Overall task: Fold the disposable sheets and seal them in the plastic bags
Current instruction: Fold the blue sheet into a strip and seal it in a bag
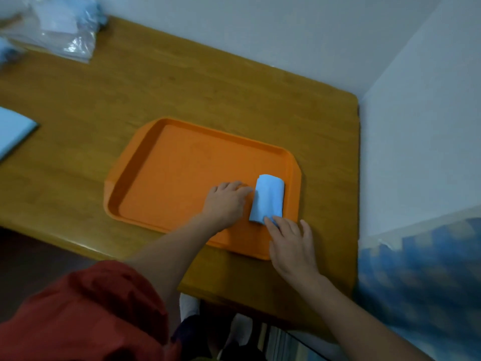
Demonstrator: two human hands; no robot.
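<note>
A small folded light-blue disposable sheet lies in the near right corner of an orange tray. My left hand rests on the tray just left of the sheet, its fingertips reaching the sheet's left edge. My right hand lies flat over the tray's near rim, and its straight fingertips touch the sheet's near end. Clear plastic bags with blue and white contents lie blurred at the table's far left corner. Another flat blue sheet sits at the left edge of view.
The tray sits on a wooden table pushed into a corner of white walls. A blue patterned fabric lies to the right of the table. My red sleeve fills the lower left.
</note>
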